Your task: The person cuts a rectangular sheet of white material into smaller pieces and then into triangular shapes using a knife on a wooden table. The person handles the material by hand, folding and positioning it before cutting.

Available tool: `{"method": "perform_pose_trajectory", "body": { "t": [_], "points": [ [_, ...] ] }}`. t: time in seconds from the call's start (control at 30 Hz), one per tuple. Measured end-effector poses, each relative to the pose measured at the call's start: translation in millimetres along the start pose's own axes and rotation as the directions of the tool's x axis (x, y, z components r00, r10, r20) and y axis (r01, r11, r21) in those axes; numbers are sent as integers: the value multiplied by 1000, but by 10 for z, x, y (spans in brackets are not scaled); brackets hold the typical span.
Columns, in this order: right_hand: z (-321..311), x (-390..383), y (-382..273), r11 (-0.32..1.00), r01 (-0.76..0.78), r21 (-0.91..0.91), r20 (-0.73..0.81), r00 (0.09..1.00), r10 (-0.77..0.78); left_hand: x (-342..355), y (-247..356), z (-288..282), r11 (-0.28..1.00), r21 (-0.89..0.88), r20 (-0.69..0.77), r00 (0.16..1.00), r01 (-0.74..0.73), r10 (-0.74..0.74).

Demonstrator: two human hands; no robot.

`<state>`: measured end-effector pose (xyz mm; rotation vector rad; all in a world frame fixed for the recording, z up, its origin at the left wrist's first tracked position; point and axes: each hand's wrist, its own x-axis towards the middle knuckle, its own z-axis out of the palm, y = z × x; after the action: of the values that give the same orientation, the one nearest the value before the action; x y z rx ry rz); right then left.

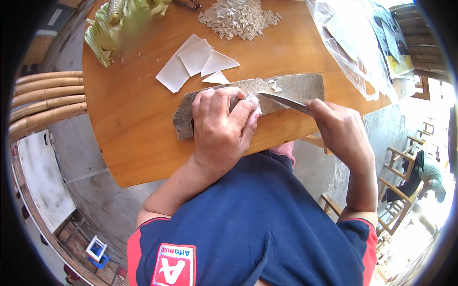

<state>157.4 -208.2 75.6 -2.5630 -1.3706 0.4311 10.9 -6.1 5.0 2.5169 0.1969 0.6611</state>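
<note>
My right hand (336, 125) is closed around the handle of a knife (286, 101), its blade pointing left over a worn wooden board (305, 88). On the left part of the board, my left hand (220, 121) pinches a small white sheet piece (254, 101) between thumb and fingers, close to the knife tip. A few small white cut bits (275, 86) lie on the board beyond the blade. Just past the board, several larger flat white sheets (193, 59) overlap on the table. What the palm of my left hand covers is hidden.
A heap of small white triangular pieces (238, 19) sits at the far side of the wooden table (129, 138). An ear of corn (116, 10) with pale husks (101, 35) lies far left. A clear plastic bag (350, 52) drapes over the right edge. Wooden chairs and a bent-over person (429, 176) appear far right.
</note>
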Motion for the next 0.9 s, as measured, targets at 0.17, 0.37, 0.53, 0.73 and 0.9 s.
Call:
{"method": "perform_pose_trajectory", "body": {
  "t": [0.17,0.37,0.53,0.73,0.9],
  "points": [
    [-83,269,279,999,-6,50,-176,984,15,40,21,-19,1000,13,6,1000,22,-22],
    [-147,259,232,990,53,134,-57,997,-46,26,26,-5,999,30,16,1000,20,-20],
    [-236,415,301,997,77,-10,5,997,-77,32,20,9,998,55,28,1000,7,-8],
    [-532,682,345,993,63,-101,16,998,-62,51,18,-1,998,66,20,1000,-19,17],
    [-735,851,417,996,90,9,304,948,-89,36,7,-11,998,65,7,1000,-23,23]
  ]
}}
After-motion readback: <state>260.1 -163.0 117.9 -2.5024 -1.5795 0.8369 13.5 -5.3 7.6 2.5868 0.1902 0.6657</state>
